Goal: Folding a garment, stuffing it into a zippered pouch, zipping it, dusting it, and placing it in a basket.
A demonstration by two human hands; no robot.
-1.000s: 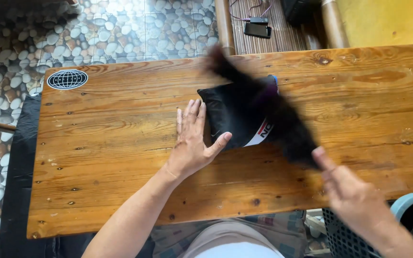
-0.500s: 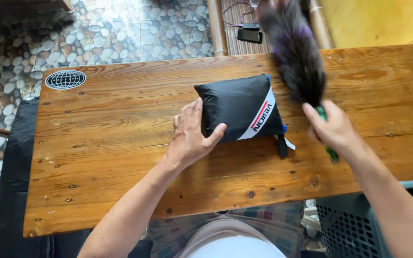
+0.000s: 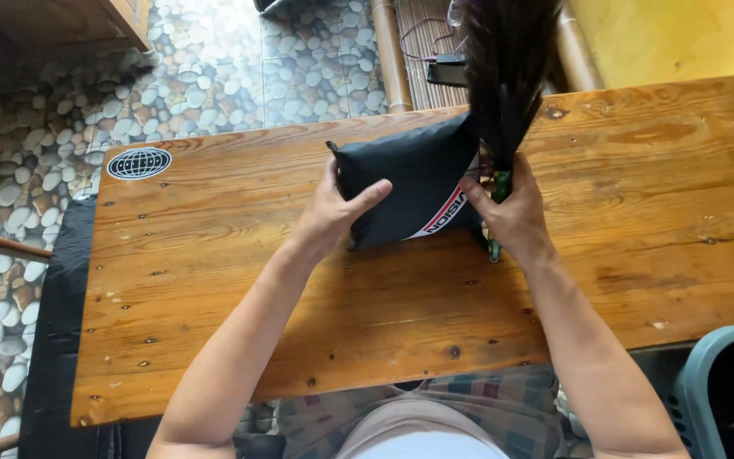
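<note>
Stickers first: a round black-and-white one (image 3: 138, 163) sits on the far left of the wooden table (image 3: 214, 280), well apart from both hands, w/ nothing near it.

Next comes the left hand (image 3: 330, 208). It grips the left end of a black pouch (image 3: 409, 183). The thumb (image 3: 365, 199) lies on top and the other fingers curl round the edge, so the hand is closed on the pouch. It looks like this grip is there to keep the pouch from sliding about, but that is my guess.

The pouch rests on the table btwn the two hands, a bit tilted, w/ a white and red stripe near its right end. Its right end touches the right fingers.

Then the right hand (image 3: 516, 212). Its fingers are wrapped tight round the green handle of a feather duster (image 3: 507, 68). A short bit of the handle pokes out below the fist. The dark feathers stand up from the fingers, away from the person, and hide the top right corner of the pouch. Held upright like that, the feathers are off the pouch face, I think.

Past the feathers, on the floor, lies a small black box w/ a thin cable (image 3: 446, 72).

Far right, below the right arm, a grey-blue plastic basket (image 3: 707, 374) stands by the table edge. Can't tell what is in it.
</note>
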